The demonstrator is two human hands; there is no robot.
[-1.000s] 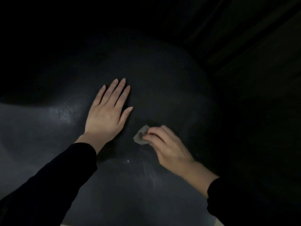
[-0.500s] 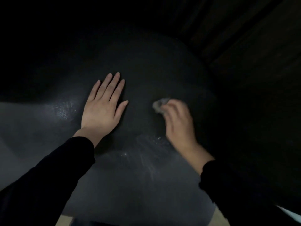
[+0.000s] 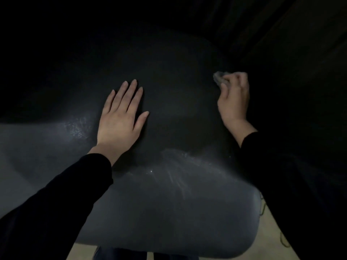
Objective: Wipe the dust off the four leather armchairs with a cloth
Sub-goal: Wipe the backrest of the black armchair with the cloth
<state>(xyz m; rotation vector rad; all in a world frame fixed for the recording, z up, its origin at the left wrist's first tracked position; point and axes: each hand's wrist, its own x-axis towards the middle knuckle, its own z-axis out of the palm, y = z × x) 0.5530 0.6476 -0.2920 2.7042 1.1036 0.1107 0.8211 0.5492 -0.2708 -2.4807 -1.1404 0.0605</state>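
Note:
A dark leather armchair [image 3: 169, 203] fills the view in dim light, its surface showing pale dusty streaks near the front. My left hand [image 3: 122, 117] lies flat on the leather with straight, spread fingers. My right hand [image 3: 233, 98] is at the far right side of the rounded leather surface, its fingers curled round a small grey cloth [image 3: 218, 77] that presses against the leather. Both arms wear black sleeves.
A pale floor [image 3: 270, 231] shows below the armchair's front edge at the lower right and lower left. Dark vertical surfaces stand behind and to the right of the chair, too dim to make out.
My right hand with the cloth has swept from the middle of the leather, near my left hand, up and out to the right side. My left hand stays flat.

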